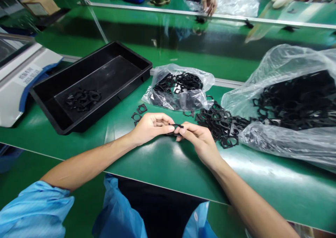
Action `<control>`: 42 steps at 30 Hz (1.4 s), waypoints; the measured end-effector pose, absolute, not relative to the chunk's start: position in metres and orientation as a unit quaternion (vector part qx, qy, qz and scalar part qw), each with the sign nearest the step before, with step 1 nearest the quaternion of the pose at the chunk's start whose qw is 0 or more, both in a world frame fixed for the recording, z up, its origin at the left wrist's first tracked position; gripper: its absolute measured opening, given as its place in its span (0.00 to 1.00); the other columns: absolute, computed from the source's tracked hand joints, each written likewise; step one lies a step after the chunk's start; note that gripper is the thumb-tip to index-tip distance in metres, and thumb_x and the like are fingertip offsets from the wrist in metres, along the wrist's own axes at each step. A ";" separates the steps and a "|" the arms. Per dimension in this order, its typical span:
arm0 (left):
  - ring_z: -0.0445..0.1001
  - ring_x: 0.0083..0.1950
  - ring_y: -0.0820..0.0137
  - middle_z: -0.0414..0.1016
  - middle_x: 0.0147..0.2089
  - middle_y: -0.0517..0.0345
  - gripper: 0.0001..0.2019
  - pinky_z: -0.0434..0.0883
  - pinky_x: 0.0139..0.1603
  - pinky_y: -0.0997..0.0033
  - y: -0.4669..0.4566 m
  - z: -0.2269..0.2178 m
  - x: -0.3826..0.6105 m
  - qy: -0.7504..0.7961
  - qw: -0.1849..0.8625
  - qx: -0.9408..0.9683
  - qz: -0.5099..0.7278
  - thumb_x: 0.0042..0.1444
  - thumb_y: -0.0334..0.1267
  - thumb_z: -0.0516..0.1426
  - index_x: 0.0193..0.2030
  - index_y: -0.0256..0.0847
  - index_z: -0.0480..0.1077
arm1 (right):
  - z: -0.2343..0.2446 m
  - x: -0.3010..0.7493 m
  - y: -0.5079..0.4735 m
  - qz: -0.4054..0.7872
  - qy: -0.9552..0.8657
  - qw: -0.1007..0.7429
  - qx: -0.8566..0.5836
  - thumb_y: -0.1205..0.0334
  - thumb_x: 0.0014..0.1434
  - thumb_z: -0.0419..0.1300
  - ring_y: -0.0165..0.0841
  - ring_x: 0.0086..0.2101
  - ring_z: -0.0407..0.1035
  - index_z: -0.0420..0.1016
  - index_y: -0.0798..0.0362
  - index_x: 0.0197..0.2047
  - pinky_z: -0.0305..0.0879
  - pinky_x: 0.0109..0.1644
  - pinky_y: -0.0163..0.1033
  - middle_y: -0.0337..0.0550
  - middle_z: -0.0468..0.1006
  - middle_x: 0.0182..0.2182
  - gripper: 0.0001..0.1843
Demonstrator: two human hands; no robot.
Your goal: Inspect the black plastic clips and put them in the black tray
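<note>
My left hand (152,126) and my right hand (197,140) meet above the green table, fingers pinched on one small black ring-shaped part (177,127) held between them. A loose heap of the same black parts (219,120) lies just right of my right hand. Two single black parts (139,112) rest on the mat left of my left hand. A black tray (63,120) at the left holds a small cluster of parts (82,99).
A small clear bag of black parts (181,87) lies behind my hands; a big clear bag (291,105) of them fills the right. A white and blue machine (18,80) stands at the far left. Another person's hand (208,1) works across the far rail.
</note>
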State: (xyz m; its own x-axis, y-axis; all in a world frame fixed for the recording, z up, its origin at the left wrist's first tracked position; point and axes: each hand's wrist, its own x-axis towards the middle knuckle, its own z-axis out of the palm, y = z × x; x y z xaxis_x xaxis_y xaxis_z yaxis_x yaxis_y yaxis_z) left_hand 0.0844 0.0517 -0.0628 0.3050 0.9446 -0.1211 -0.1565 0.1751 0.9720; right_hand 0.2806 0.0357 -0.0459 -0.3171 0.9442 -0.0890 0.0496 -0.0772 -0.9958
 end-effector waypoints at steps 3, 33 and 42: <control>0.73 0.29 0.75 0.77 0.28 0.57 0.12 0.72 0.32 0.76 0.051 -0.062 0.085 0.421 0.629 0.509 0.411 0.47 0.41 0.70 0.31 0.34 0.77 | -0.046 0.280 0.035 0.561 -0.568 0.389 -0.460 0.43 0.57 0.68 0.32 0.28 0.72 0.80 0.52 0.29 0.73 0.37 0.38 0.40 0.76 0.25 0.20; 0.76 0.34 0.73 0.79 0.32 0.57 0.08 0.76 0.37 0.75 0.043 -0.061 0.088 0.409 0.554 0.583 0.430 0.53 0.39 0.66 0.33 0.36 0.77 | -0.047 0.277 0.032 0.510 -0.593 0.410 -0.469 0.51 0.59 0.68 0.31 0.28 0.71 0.82 0.52 0.26 0.70 0.33 0.37 0.42 0.78 0.28 0.16; 0.73 0.31 0.75 0.76 0.29 0.59 0.04 0.72 0.35 0.77 0.043 -0.062 0.089 0.408 0.464 0.648 0.445 0.54 0.32 0.64 0.29 0.37 0.75 | -0.054 0.276 0.030 0.480 -0.612 0.414 -0.473 0.51 0.60 0.67 0.30 0.26 0.71 0.84 0.53 0.28 0.71 0.32 0.36 0.42 0.78 0.27 0.16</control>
